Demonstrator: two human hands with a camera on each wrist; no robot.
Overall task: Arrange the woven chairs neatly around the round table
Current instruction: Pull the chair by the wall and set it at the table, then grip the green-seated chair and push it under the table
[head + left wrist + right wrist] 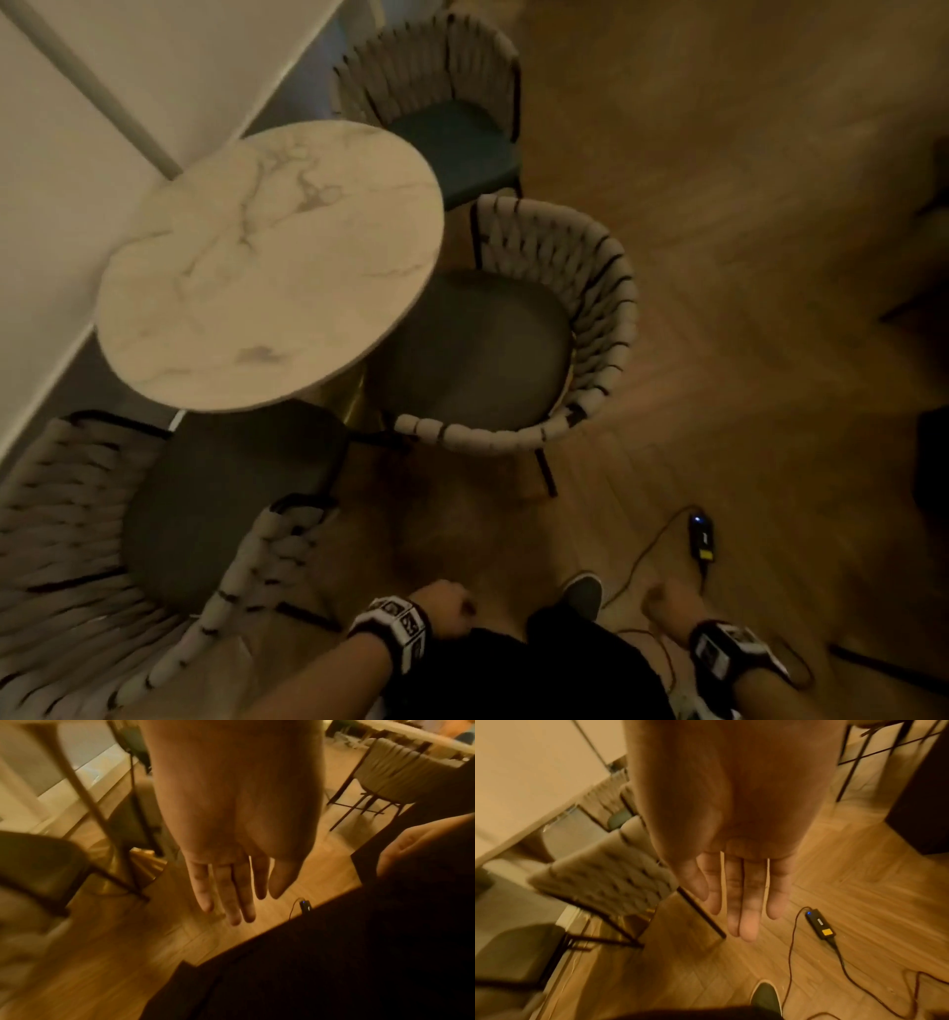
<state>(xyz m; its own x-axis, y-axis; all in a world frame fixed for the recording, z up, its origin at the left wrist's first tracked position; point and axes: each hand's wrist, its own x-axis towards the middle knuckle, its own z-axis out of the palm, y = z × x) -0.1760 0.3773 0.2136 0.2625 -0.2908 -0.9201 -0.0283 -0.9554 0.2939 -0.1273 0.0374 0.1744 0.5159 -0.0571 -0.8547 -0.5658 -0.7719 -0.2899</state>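
A round white marble table (267, 267) stands by the wall. Three woven chairs ring it: a far one (441, 67) with a teal seat, a middle one (590, 303) on the right, and a near one (77, 539) at the lower left. My left hand (444, 604) hangs by my hip, apart from the near chair's arm (257, 575); its fingers (226, 892) hang straight and hold nothing. My right hand (667, 601) hangs on the other side with straight fingers (741, 902), empty. The middle chair's woven back (608, 882) shows in the right wrist view.
A black adapter (702, 539) with a blue light and its cable (790, 953) lie on the wooden floor right of my foot (583, 591). A white wall (77, 154) runs behind the table. Dark furniture (932, 462) stands at the right edge. Another chair (390, 774) stands farther off.
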